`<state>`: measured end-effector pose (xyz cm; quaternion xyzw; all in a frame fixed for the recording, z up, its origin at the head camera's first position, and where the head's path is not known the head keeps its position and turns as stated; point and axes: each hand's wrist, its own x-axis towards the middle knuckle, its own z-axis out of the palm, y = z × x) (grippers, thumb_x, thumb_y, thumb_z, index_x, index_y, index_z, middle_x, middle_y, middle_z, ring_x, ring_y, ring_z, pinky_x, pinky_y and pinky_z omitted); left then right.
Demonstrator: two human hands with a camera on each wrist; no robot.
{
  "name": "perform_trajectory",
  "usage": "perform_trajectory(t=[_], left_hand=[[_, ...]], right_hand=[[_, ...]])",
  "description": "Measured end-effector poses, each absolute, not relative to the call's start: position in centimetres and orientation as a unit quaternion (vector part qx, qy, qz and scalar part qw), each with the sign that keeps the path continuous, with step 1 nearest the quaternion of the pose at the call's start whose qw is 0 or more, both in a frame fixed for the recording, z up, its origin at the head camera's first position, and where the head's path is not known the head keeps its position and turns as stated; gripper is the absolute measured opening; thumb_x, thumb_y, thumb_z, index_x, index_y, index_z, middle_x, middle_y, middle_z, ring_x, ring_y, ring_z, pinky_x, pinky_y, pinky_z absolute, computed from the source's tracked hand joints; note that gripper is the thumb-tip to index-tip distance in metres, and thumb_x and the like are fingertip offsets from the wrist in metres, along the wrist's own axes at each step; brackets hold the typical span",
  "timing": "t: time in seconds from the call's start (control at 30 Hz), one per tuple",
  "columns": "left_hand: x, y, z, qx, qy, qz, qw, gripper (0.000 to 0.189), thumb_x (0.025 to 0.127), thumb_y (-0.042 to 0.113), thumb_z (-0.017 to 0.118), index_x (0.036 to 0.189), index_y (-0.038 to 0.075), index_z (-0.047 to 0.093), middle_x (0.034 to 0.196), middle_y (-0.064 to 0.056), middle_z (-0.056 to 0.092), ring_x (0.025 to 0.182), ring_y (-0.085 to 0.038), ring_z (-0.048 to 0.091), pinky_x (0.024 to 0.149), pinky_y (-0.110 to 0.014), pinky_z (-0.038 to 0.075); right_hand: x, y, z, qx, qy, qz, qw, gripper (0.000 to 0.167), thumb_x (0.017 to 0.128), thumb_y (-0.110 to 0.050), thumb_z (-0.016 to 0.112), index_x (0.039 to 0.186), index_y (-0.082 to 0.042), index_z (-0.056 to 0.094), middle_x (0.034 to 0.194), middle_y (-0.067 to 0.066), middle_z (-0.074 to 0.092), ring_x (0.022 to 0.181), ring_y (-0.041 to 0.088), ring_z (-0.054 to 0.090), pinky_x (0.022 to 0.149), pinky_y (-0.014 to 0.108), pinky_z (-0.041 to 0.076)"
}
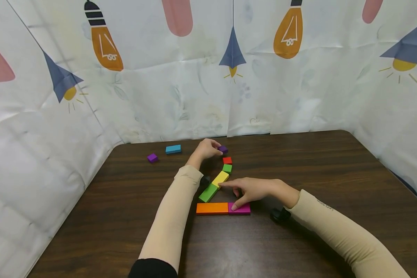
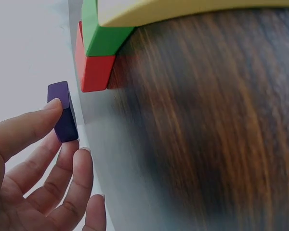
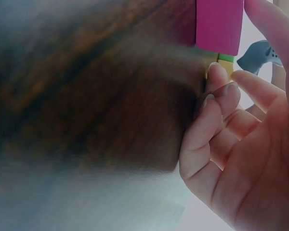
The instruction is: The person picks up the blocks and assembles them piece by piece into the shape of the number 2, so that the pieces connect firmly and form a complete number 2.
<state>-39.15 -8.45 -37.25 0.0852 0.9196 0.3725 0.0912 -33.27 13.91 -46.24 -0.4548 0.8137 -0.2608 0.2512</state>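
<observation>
In the head view my left hand [image 1: 207, 148] is at the far side of the table. It pinches a small purple block [image 2: 66, 111] between thumb and fingers, just beyond a red block [image 1: 227, 160]. A green block [image 1: 227, 168], a yellow block [image 1: 220, 178] and a longer green block [image 1: 208, 192] curve from the red one toward me. My right hand [image 1: 251, 190] rests its thumb on a magenta block [image 1: 244, 209], which lies end to end with an orange block [image 1: 212, 209]. Its extended index fingertip touches the yellow block's side; the other fingers bend inward.
Toward the far left of the dark wood table [image 1: 135, 216] lie a loose purple block [image 1: 152, 158] and a blue block [image 1: 173, 149]. A white printed cloth [image 1: 201, 100] hangs behind the table and along its sides.
</observation>
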Motion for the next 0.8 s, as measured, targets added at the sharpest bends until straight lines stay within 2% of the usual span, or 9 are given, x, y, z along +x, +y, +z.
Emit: perform_trajectory(t=[0.03,0.2,0.8], left_hand=[[-39.08,-8.34,-37.23,0.083,0.920,0.372,0.093,0.033,0.093,0.016,0.076,0.123,0.001,0.071,0.123,-0.014,0.068,0.110,-0.027,0.061,0.099,-0.040,0.049],[-39.02,-7.98,-37.38,0.085,0.926,0.355,0.093,0.034,0.094,0.015,0.075,0.125,0.002,0.071,0.127,-0.015,0.067,0.114,-0.029,0.061,0.099,-0.040,0.050],[-39.05,-7.75,-37.51,0.067,0.937,0.323,0.113,0.034,0.095,0.013,0.074,0.126,0.001,0.069,0.128,-0.015,0.066,0.119,-0.031,0.060,0.101,-0.042,0.049]], right_hand=[[-33.28,13.92,-46.21,-0.455,0.815,-0.259,0.249,0.090,0.083,-0.065,0.075,0.159,-0.042,0.033,0.095,-0.006,0.056,0.086,0.012,0.055,0.069,0.030,0.047],[-33.41,13.98,-46.27,-0.456,0.816,-0.258,0.245,0.090,0.084,-0.065,0.075,0.159,-0.041,0.034,0.094,-0.006,0.056,0.083,0.012,0.054,0.068,0.029,0.046],[-33.55,13.92,-46.67,-0.463,0.812,-0.259,0.243,0.089,0.084,-0.065,0.074,0.159,-0.042,0.032,0.094,-0.006,0.055,0.082,0.012,0.054,0.068,0.029,0.046]])
